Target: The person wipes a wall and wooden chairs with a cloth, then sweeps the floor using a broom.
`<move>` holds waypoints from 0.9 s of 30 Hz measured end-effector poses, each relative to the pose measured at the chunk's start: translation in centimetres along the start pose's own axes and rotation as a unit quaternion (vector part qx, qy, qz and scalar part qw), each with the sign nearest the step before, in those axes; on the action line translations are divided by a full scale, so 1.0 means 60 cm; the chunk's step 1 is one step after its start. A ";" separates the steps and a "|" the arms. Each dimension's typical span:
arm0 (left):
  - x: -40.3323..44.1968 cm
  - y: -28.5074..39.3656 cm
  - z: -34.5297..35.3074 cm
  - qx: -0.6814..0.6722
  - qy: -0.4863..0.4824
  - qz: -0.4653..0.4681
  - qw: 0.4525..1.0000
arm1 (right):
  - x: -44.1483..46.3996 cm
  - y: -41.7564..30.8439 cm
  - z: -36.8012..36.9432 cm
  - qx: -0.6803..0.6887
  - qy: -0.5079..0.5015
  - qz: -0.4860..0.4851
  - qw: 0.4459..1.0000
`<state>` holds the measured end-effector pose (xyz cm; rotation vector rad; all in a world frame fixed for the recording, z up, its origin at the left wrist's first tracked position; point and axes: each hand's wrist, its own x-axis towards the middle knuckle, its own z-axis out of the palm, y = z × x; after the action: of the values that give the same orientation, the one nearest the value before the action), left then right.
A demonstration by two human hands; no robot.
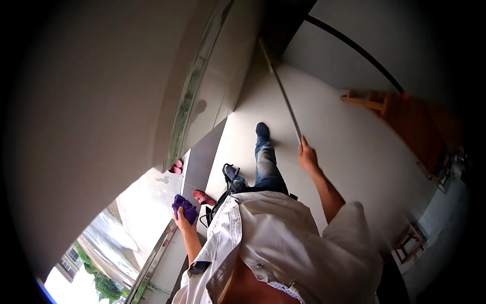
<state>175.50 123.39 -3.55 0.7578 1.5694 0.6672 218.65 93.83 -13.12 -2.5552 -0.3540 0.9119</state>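
My right hand (307, 156) is closed round the near end of a long thin stick (286, 99). From there the stick runs up and left over the pale floor, its far end in the dark corner at the top. At the lower left, my left hand (183, 219) grips a crumpled purple cloth (185, 208), which hides part of its fingers. Right beside the cloth lies a red slipper (203, 197) on the floor.
A doorway edge and wall (202, 101) stand at the left, with more red footwear (176, 167) near the threshold. Wooden furniture (405, 116) is at the right, a small wooden stool (409, 242) at the lower right. Black straps hang by my legs.
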 end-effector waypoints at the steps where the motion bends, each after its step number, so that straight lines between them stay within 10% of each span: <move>1: 0.002 -0.002 -0.005 0.004 0.000 -0.004 1.000 | 0.034 -0.006 -0.003 -0.045 0.003 0.004 0.999; 7: 0.023 -0.028 -0.070 -0.009 -0.030 -0.011 0.999 | 0.122 -0.069 0.068 -0.124 -0.081 0.016 0.989; 18: 0.129 -0.071 -0.277 -0.072 -0.037 -0.056 0.995 | -0.315 -0.056 0.264 -0.245 -0.301 -0.012 0.922; 27: 0.151 -0.113 -0.315 -0.040 -0.016 -0.048 0.998 | -0.483 0.098 0.211 -0.012 -0.079 0.080 0.994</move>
<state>155.35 126.25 -12.05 0.6278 1.5303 0.6404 189.16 81.69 -8.86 -2.5697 -0.2088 1.1785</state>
